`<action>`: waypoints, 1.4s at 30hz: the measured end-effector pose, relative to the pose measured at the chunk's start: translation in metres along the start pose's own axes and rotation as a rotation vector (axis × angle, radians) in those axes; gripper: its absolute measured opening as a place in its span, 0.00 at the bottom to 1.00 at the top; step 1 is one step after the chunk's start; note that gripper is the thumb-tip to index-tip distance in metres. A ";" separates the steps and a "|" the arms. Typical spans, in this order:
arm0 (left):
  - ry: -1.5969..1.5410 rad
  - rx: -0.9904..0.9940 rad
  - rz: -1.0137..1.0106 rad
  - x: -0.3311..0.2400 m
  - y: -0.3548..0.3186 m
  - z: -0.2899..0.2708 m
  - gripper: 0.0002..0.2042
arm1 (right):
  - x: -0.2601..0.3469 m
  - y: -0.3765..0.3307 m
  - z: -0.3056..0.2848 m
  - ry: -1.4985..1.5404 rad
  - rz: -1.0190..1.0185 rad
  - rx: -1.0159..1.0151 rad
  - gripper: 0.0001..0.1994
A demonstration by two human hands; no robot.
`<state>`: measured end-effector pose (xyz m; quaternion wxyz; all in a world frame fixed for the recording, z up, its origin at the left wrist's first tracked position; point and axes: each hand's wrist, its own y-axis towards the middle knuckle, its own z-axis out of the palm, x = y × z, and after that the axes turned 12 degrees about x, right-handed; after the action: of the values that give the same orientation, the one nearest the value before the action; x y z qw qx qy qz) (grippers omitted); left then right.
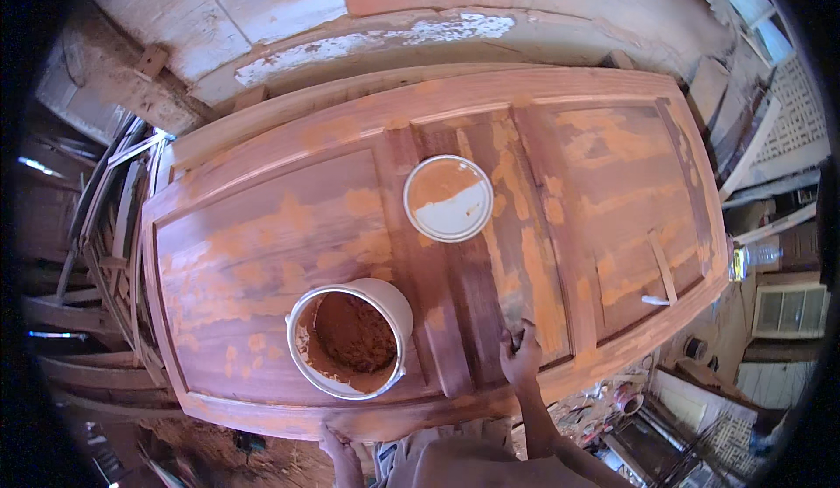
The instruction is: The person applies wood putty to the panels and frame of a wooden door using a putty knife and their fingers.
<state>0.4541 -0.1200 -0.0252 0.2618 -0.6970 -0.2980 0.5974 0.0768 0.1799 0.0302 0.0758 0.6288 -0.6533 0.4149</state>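
A panelled reddish-brown wooden door (289,252) lies flat before me, patched with orange-brown filler. My right hand (521,354) is closed around a putty knife (514,313), its blade against the door's middle strip, right of centre. At the door's near edge rests my left hand (339,446); its fingers are partly hidden, so I cannot make out whether it grips the edge. A white bucket (395,303) holding thick brown filler stands on the door, left of centre. Farther back lies a round white lid (455,215), its far half coated with orange filler.
A thin wooden stick (662,265) lies on the right panel, beside a small white object (654,301). Lengths of timber (122,252) crowd the left side. A pale stained wall (385,38) stands behind the door. Assorted clutter (626,400) covers the ground at lower right.
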 end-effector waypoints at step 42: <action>-0.801 0.012 0.066 0.058 0.006 -0.005 0.28 | -0.005 -0.050 0.012 -0.116 -0.444 0.170 0.17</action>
<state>0.4664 -0.0814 -0.0680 0.1097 -0.4164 -0.3506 0.8317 0.1267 0.1827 0.0417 0.0747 0.7838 -0.4651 0.4047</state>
